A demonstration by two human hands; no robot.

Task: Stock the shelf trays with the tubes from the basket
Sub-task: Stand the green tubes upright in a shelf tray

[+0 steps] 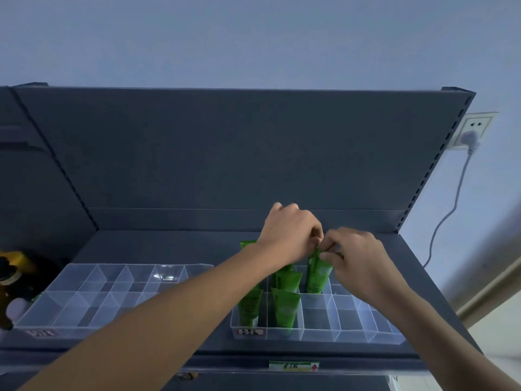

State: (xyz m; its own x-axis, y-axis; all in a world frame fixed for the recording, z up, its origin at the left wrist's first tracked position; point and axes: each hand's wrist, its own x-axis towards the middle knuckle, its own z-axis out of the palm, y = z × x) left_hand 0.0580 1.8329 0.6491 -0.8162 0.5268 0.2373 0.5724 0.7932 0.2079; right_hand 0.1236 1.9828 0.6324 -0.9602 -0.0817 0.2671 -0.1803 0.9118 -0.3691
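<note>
A clear divided tray (352,333) sits on the right of the grey shelf and holds several upright green tubes (284,306) in its left compartments. One green tube (317,273) stands in a back compartment. My right hand (358,258) pinches its top edge with thumb and fingers. My left hand (290,232) curls over the same top edge from the left. A second clear divided tray (93,294) stands to the left with bare compartments. The basket is out of view.
A yellow and black object (14,275) lies at the shelf's far left. Price labels (293,366) are fixed on the shelf's front rail. At the right, a wall socket (473,131) holds a plug with a cable hanging down. The shelf's back panel rises behind the trays.
</note>
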